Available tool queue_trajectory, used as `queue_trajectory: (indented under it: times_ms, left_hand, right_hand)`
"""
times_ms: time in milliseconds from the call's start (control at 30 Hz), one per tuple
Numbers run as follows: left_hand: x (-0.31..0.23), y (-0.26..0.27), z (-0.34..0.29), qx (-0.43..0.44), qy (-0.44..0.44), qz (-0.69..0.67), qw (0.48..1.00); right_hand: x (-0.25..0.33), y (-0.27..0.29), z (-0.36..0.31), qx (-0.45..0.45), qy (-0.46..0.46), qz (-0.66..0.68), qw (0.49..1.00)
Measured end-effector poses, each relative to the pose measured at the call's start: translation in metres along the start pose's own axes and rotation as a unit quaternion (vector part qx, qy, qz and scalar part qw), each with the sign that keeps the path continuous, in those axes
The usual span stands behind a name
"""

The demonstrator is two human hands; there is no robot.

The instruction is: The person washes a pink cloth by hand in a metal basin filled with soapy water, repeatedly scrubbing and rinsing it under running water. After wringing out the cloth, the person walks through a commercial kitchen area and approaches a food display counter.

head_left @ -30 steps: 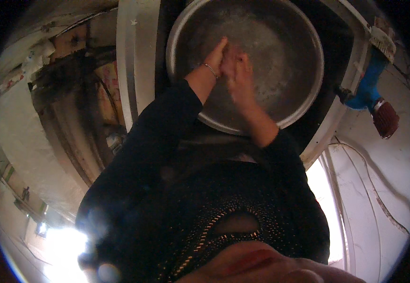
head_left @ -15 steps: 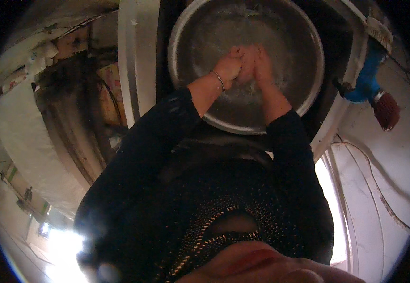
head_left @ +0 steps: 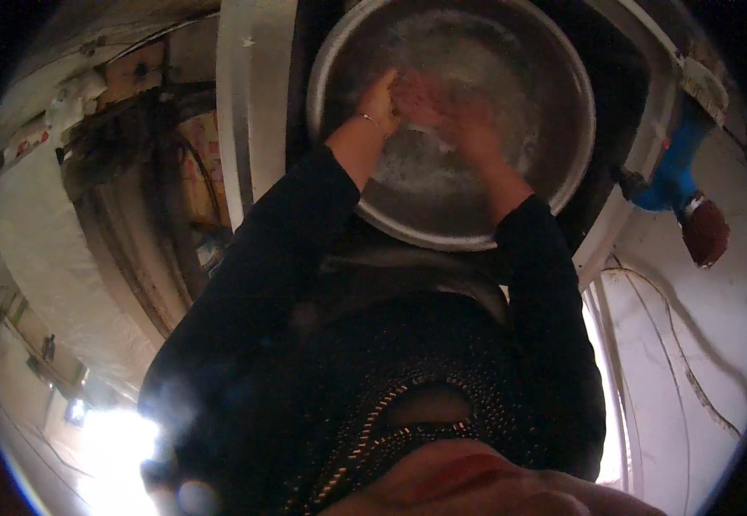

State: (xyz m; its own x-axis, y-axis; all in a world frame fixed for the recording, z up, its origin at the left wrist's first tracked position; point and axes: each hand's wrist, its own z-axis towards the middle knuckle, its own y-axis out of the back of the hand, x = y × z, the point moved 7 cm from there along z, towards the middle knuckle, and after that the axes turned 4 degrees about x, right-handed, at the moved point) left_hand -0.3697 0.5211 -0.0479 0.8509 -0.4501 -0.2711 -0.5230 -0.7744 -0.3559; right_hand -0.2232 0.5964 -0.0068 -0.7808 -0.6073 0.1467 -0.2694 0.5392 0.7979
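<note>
A wide round metal basin holds cloudy water with patches of pale foam. Inside it, a soft pinkish piece lies between my two hands; blur and murky water hide its kind. My left hand, with a thin bracelet at the wrist, grips the left end of this piece, thumb up. At its other end is my right hand, partly under water and smeared by motion, so its fingers cannot be made out.
A pale frame or ledge runs along the basin's left side. On the right, a blue thing with a reddish-brown end stands by a pale wall with a hanging cable. Dark worn boards lean at left.
My hands have moved apart, the left one going left and slightly up. The pinkish piece now stretches between them, and more foam shows on the water.
</note>
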Motion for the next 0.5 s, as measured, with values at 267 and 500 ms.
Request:
queue_trajectory:
  times_ms: [267, 500]
  left_hand:
    - [0.035, -0.030, -0.019, 0.176, 0.105, -0.137, 0.969]
    - [0.038, -0.039, -0.015, 0.301, -0.021, 0.068, 0.951]
  right_hand:
    - [0.052, 0.055, -0.051, -0.216, 0.004, 0.314, 0.925]
    - [0.110, 0.088, -0.124, -0.276, 0.126, 0.372, 0.877]
